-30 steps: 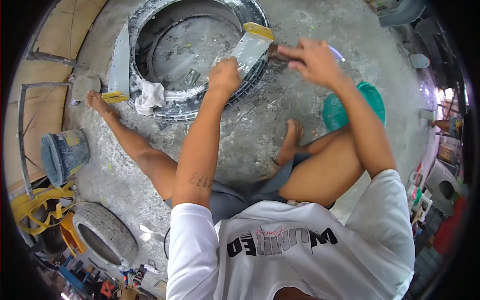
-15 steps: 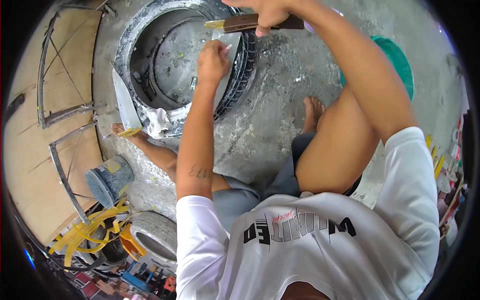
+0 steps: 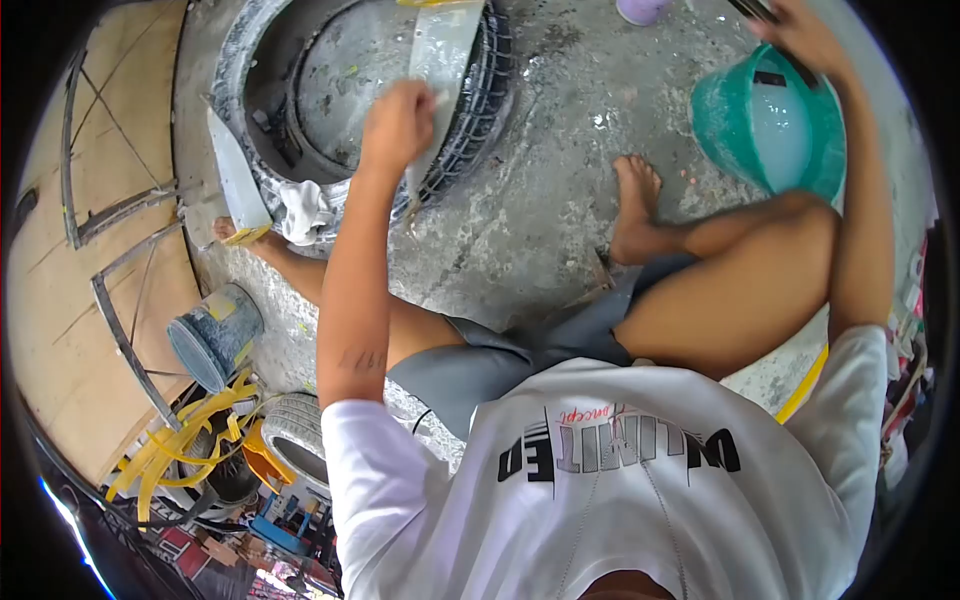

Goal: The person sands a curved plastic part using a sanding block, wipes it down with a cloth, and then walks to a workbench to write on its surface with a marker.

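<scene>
Curling in on themselves, the fingers of my left hand [image 3: 400, 122] sit at the upper middle of the frame, right over the long pale panel [image 3: 447, 50], and whether they pinch its edge or just rest against it I cannot tell from here. And there's the panel itself, upper middle, lying wet and shiny along the right side of the big whitened tyre [image 3: 232, 85], its yellow end [image 3: 440, 3] running up to the top edge of the picture. Over to the upper right corner now, and my right hand [image 3: 806, 42] is well apart from all that, fingers closed around a dark block [image 3: 752, 10], part of it poking out past my knuckles, right above the rim of the green tub [image 3: 722, 125]. Milky water [image 3: 782, 135] fills that tub, what a colour! Top edge, right of middle, a purple container [image 3: 641, 10] shows on the wet grey floor [image 3: 560, 120]. Swing to the upper left: a second panel [image 3: 233, 170] leans beside the tyre, yellow at its lower end, with a white cloth [image 3: 305, 210] draped on the tyre's near rim. Down the left side stands a grey bucket [image 3: 215, 335], tilted in this view, and below it, a tangle of yellow strips [image 3: 180, 435] beside a smaller tyre [image 3: 297, 440].
</scene>
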`<control>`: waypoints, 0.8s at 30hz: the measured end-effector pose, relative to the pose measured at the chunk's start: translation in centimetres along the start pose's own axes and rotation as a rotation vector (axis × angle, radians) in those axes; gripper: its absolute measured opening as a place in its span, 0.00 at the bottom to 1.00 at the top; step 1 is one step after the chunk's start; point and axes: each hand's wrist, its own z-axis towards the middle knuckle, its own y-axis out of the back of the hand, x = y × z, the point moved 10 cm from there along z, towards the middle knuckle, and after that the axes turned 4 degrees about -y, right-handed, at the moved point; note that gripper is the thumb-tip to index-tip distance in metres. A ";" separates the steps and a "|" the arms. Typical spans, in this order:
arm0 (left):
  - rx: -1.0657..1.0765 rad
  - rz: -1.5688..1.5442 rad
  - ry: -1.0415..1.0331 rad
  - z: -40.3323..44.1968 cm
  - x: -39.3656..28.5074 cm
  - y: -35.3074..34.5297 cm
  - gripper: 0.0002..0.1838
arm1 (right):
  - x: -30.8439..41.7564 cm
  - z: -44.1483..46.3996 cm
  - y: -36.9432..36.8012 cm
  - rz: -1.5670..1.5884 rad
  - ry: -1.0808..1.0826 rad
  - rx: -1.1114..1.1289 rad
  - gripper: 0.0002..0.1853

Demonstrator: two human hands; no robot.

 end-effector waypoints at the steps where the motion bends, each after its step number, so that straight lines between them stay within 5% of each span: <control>1: 0.042 -0.050 -0.021 -2.4 -0.3 0.8 0.03 | -6.0 -0.9 0.1 -0.054 -0.130 -0.014 0.38; 4: 0.155 -0.161 -0.036 -6.7 -1.9 2.7 0.02 | -16.2 -5.4 -3.7 -0.144 -0.111 -0.057 0.40; 7: 0.112 -0.190 -0.041 -7.3 -2.5 2.9 0.02 | -16.6 -8.5 -9.2 -0.089 -0.395 0.258 0.39; 12: -0.002 -0.032 -0.101 -4.1 -2.2 2.3 0.03 | -12.9 -10.0 -15.7 0.028 -0.292 0.415 0.39; 15: -0.064 0.046 -0.139 -2.5 -1.8 2.0 0.03 | -16.2 -9.4 -16.2 0.152 -0.190 0.392 0.39; 16: 0.034 0.052 -0.046 -2.3 -1.0 0.9 0.04 | -19.1 -9.3 -14.5 0.245 -0.098 0.208 0.39; 20: -0.297 0.038 -0.014 -4.1 -1.0 2.1 0.05 | -12.7 -11.6 -3.3 -0.098 -0.068 -0.129 0.40; 23: -0.026 -0.251 0.341 -4.1 0.3 0.3 0.05 | 1.4 -11.7 -0.1 -0.437 0.054 -0.309 0.41; 24: -0.048 -0.237 0.320 -4.1 0.0 0.5 0.05 | 6.1 -10.7 -0.8 -0.495 0.150 -0.225 0.44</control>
